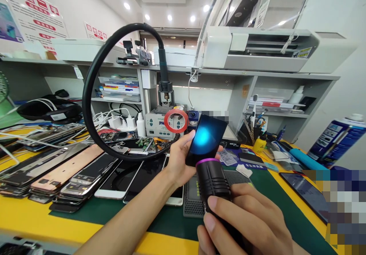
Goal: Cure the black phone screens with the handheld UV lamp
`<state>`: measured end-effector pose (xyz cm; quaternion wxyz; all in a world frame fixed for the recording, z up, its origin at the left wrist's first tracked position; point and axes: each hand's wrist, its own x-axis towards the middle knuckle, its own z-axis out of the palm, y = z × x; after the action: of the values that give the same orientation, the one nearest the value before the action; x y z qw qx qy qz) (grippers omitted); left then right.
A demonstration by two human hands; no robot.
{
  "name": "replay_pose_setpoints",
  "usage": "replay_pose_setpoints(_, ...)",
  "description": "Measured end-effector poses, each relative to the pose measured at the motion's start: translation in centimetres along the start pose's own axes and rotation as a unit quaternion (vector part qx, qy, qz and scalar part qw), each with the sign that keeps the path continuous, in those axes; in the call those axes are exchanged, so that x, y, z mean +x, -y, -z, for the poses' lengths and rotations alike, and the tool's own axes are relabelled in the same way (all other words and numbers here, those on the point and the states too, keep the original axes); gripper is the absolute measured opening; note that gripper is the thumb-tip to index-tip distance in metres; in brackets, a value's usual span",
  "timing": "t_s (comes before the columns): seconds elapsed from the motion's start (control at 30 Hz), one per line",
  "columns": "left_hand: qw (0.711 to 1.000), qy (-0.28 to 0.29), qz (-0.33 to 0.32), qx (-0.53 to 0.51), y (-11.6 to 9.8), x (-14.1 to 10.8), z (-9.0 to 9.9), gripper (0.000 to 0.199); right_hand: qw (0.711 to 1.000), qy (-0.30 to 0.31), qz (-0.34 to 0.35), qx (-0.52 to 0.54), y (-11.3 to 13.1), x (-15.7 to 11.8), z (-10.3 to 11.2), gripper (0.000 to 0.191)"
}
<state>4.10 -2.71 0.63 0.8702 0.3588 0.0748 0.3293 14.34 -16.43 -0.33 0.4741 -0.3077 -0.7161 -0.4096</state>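
Observation:
A dark phone screen [206,138] is held up, tilted, by my left hand [180,159], with fingers around its left and right edges. A round blue-white glow shows on its glossy face. My right hand [248,217] is wrapped round a black flashlight [213,178] with a purple ring at its head. The flashlight points at the screen from just below and in front of it. Beneath both hands lies a grey textured pad [193,205] on the green mat [171,218].
Stacks of phone screens [57,167] and white-edged phones [114,182] lie at left. A black hose [88,83] loops above them to a grey machine [156,121]. Right: a yellow bottle [259,143], a blue spray can [333,138] and a dark panel [304,194].

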Motion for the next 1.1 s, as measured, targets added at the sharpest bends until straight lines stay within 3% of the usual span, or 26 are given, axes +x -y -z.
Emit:
replay_pose_setpoints(0.17, 1.0, 0.007, -0.004, 0.017, 0.2, 0.1, 0.2, 0.062, 1.0, 0.007, -0.006, 0.009, 0.2, 0.2, -0.1, 0.003)
replay_pose_setpoints(0.33, 1.0, -0.004, 0.0, 0.013, 0.3, 0.1, 0.3, 0.058, 0.997, -0.005, -0.077, 0.016, 1.1, -0.3, -0.1, 0.007)
replay_pose_setpoints(0.83, 0.999, -0.019, 0.001, 0.027, 0.3, 0.1, 0.2, 0.058, 0.992, -0.027, -0.124, -0.007, 1.7, -0.5, -0.2, 0.016)
replay_pose_setpoints(1.1, 0.996, -0.078, 0.002, 0.029, -0.3, -0.3, -0.9, 0.051, 0.998, -0.055, 0.02, 0.029, -2.4, 0.1, -0.4, 0.012)
